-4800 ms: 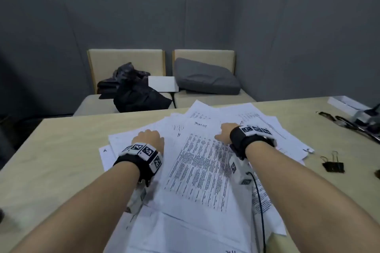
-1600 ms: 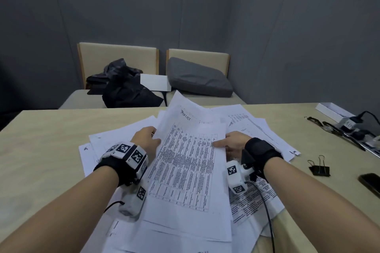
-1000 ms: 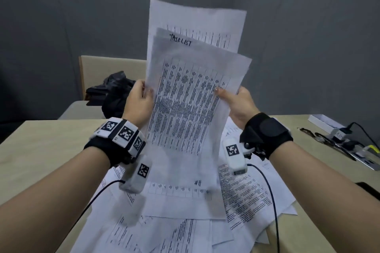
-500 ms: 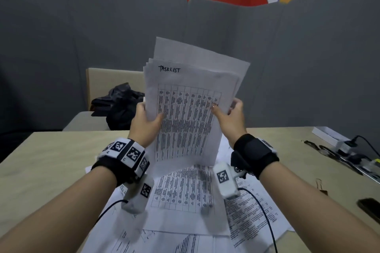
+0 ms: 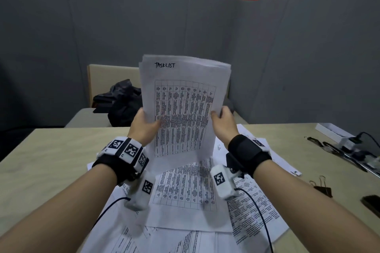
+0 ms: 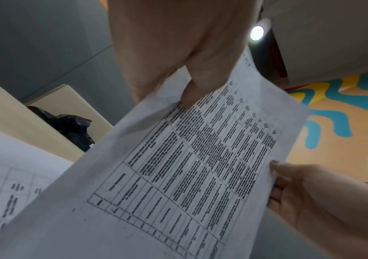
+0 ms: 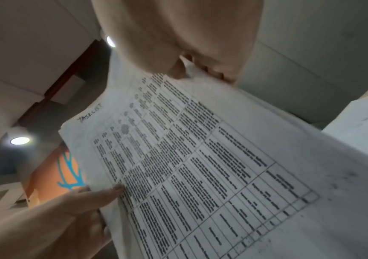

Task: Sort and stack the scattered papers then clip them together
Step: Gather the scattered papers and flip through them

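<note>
A small stack of printed sheets, its front page headed "TASKLIST" with a table, stands upright on its lower edge on the papers below. My left hand grips the stack's left edge, thumb on the front page. My right hand grips the right edge. The same stack fills the left wrist view, and the stack fills the right wrist view too. More loose papers lie spread over the table under my wrists. A black binder clip lies on the table at the right.
A dark phone lies near the right edge, with cables and a charger behind the clip. Beyond the table are cream seats with a black bag. Grey partition panels close off the back.
Both hands gathered sheets off the table and raised them upright. Over the last second the stack came down and its sheets drew level, with the lower edge now on the papers.
</note>
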A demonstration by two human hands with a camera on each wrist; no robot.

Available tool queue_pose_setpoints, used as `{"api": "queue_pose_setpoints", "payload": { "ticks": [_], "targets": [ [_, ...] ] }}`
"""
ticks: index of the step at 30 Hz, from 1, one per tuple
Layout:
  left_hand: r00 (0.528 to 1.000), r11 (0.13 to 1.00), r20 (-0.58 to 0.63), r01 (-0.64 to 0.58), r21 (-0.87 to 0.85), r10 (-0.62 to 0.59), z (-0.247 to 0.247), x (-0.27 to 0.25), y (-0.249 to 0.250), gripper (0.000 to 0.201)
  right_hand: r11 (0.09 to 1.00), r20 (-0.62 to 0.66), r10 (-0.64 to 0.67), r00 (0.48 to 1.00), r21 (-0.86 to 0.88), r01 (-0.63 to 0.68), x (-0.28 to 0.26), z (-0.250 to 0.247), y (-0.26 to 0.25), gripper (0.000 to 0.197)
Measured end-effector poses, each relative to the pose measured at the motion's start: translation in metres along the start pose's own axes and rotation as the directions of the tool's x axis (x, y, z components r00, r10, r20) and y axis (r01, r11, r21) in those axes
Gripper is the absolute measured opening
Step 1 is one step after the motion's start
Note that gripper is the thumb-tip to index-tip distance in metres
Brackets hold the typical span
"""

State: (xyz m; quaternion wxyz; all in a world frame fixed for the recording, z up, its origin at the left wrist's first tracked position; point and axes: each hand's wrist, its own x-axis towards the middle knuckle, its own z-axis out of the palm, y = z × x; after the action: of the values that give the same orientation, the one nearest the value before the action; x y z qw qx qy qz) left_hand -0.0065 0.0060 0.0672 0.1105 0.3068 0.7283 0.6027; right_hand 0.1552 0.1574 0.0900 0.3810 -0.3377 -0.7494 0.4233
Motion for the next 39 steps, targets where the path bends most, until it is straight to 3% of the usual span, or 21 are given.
{"api": "queue_pose_setpoints", "payload": {
  "ticks": [5, 10, 15, 17, 20, 23, 27, 33, 37, 39],
  "targets": [
    [0.997, 0.996, -0.003, -0.073, -0.046, 0.073, 0.002, -0.002, 0.012, 0.042, 0.988, -0.143, -0.086, 0.986, 0.116, 0.103, -0.006, 0.002, -0.013, 0.007],
    [0.993, 1.000, 0.114, -0.003, 0.026, 0.000, 0.007, -0.015, -0.008, 0.035, 0.987, -0.003, 0.050, 0.999, 0.152, -0.049, -0.016, 0.007, 0.010, 0.020],
    [0.989, 0.999, 0.141, -0.035, -0.039, 0.040, 0.005, -0.023, -0.010, 0.036, 0.962, 0.019, 0.027, 0.999, 0.270, -0.031, -0.026, 0.004, 0.020, 0.024],
    [0.985, 0.998, 0.166, -0.051, -0.030, 0.055, 0.000, -0.022, -0.009, 0.034, 0.976, 0.021, -0.025, 0.999, 0.218, 0.020, -0.023, -0.001, 0.017, 0.022],
    [0.982, 0.985, 0.186, -0.001, 0.174, -0.032, -0.008, -0.015, -0.018, 0.023, 0.998, 0.006, -0.002, 1.000, 0.061, 0.002, -0.013, -0.012, 0.023, 0.026],
    [0.958, 0.904, 0.211, 0.092, 0.418, -0.195, -0.012, -0.015, -0.033, 0.027, 0.995, -0.018, 0.096, 0.995, -0.027, -0.097, -0.004, -0.027, 0.047, 0.026],
    [0.949, 0.683, 0.258, -0.069, 0.727, -0.179, -0.013, -0.024, -0.051, 0.028, 0.965, 0.018, 0.235, 0.972, -0.127, -0.231, -0.010, -0.045, 0.075, 0.029],
    [0.953, 0.584, 0.245, -0.096, 0.806, -0.181, -0.001, -0.028, -0.081, 0.025, 0.853, 0.131, 0.431, 0.893, -0.381, -0.356, -0.020, -0.042, 0.116, 0.032],
    [0.960, 0.445, 0.260, -0.191, 0.875, -0.100, 0.016, -0.038, -0.086, 0.028, 0.831, 0.170, 0.430, 0.887, -0.459, -0.315, -0.026, -0.033, 0.129, 0.029],
    [0.961, 0.432, 0.263, -0.201, 0.879, -0.087, 0.022, -0.039, -0.086, 0.034, 0.828, 0.177, 0.422, 0.889, -0.475, -0.298, -0.027, -0.029, 0.130, 0.026]
  ]
}}
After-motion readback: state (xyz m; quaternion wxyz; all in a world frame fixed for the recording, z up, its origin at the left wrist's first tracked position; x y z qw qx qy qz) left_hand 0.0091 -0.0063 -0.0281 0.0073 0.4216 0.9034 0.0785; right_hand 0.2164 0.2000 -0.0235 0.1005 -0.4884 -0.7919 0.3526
